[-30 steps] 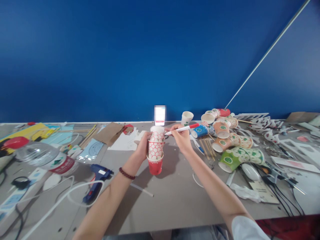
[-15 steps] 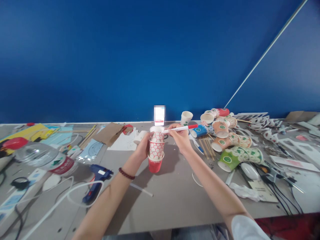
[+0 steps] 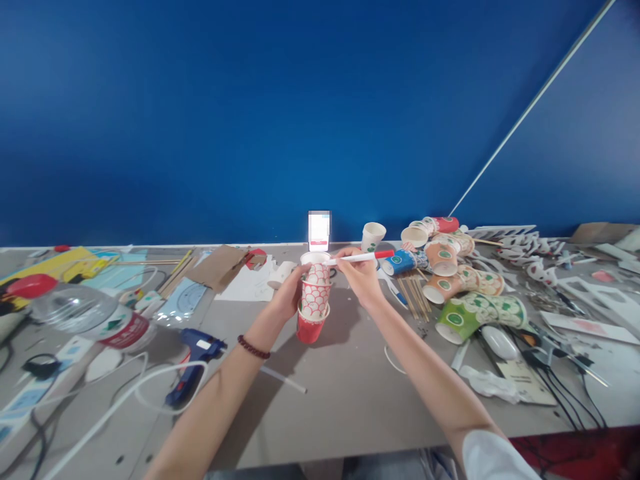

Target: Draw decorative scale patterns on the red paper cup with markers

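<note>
A blue wall rises beyond both hands. The grey table spreads beneath and around them. To the right of the right hand lies a pile of printed cups in green, orange, blue and red. Well to the left of the left hand, a clear bottle with a red cap lies on its side, and between that bottle and the left forearm is a blue glue gun.

The left hand is closed around the side of the cup stack, which sits between the hands; 3 sections show, the upper 2 with red scale patterns and the lowest plain red lower down. The right hand is narrowed in a pen grip on a white marker with a red end, its tip at the stack's upper right side; whether it touches cannot be told.

Just beyond the hands, a lit phone stands upright. A white cup stands beyond the right hand, and a dark red bead bracelet circles the left wrist.
</note>
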Action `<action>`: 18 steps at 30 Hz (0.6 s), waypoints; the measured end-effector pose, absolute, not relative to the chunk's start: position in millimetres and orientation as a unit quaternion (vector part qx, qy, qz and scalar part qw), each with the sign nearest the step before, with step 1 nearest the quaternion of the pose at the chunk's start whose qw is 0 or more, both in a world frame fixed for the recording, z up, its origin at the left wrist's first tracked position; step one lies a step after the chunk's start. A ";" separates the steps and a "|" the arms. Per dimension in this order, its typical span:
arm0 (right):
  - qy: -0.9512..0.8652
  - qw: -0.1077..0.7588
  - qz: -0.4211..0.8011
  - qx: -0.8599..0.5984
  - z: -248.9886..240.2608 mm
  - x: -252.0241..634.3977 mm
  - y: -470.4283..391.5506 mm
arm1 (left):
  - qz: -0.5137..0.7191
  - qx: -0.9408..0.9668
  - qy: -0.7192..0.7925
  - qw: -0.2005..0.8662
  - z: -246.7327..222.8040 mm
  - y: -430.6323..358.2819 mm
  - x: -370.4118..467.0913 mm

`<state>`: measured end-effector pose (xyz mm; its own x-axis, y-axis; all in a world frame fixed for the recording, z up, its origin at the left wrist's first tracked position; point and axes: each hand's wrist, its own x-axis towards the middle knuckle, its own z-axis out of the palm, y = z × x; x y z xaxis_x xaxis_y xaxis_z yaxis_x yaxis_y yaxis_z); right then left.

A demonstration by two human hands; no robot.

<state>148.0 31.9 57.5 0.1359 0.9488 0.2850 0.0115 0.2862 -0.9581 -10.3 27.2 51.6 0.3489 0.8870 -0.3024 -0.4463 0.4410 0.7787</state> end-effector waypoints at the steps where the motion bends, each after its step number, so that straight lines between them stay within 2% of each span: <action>1: -0.528 0.603 0.389 -0.455 57.0 148.1 32.0 | 0.435 0.299 0.368 0.766 51.7 27.1 -10.3; 18: -0.509 0.611 0.400 -0.455 54.5 149.6 33.2 | 0.423 0.290 0.371 0.774 54.9 25.6 -10.0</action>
<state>149.6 33.2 54.5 0.1612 0.9524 0.2586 -0.0264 0.2661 -0.9636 -10.0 25.6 54.9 0.3676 0.8699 -0.3288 -0.4404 0.4742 0.7623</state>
